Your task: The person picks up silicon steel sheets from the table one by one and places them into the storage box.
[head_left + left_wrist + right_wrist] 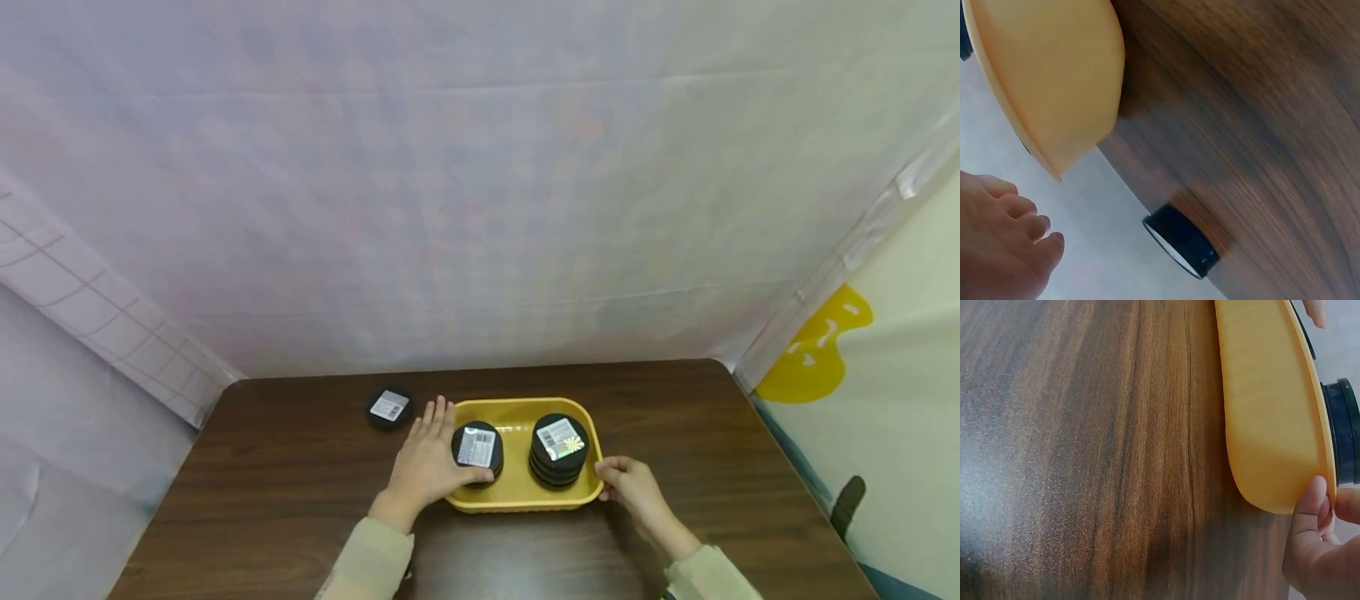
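A yellow tray [517, 492] stands on the table with two stacks of round black containers in it. Each top bears a silvery label. My left hand [427, 462] is over the left end of the tray, beside the left stack [477, 450]. Its fingers stretch toward the far left corner, and the thumb overlaps the stack's near edge in the head view. On the right, my right hand [630, 487] pinches the tray's rim between thumb and fingers, as the right wrist view also shows. Close to it inside the tray is the taller right stack [558, 450].
One more black round container [389, 408] lies on the table left of the tray, label up. The brown wooden table [300, 500] ends at a pale hanging sheet [480, 208] behind. At the right is another sheet with a yellow print [813, 358].
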`<move>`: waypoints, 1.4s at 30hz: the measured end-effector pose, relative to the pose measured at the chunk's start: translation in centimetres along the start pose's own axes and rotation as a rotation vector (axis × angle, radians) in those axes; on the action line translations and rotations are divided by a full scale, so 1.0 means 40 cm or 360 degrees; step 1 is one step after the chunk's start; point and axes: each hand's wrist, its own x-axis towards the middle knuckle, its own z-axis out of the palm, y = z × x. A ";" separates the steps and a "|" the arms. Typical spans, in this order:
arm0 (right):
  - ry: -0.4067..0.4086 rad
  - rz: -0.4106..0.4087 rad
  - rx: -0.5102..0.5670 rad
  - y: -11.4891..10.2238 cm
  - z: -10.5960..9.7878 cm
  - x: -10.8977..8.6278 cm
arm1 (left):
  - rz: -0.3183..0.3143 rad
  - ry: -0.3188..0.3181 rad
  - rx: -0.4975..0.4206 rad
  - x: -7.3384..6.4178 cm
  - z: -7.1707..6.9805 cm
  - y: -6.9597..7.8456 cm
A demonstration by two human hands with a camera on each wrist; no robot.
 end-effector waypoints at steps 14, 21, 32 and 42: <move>0.0018 -0.0004 -0.0010 0.000 0.000 0.000 | 0.0011 0.0003 0.0132 -0.024 -0.026 -0.062; 0.0009 -0.0014 -0.0011 0.001 -0.002 0.000 | -0.0033 0.0008 0.0148 -0.033 -0.027 -0.101; 0.0027 -0.0002 -0.0005 0.000 0.000 -0.002 | -0.0080 0.0044 0.0172 -0.053 -0.016 -0.151; 0.0028 0.0000 -0.0009 -0.002 0.004 -0.006 | -0.0095 0.0054 0.0191 -0.055 -0.033 -0.173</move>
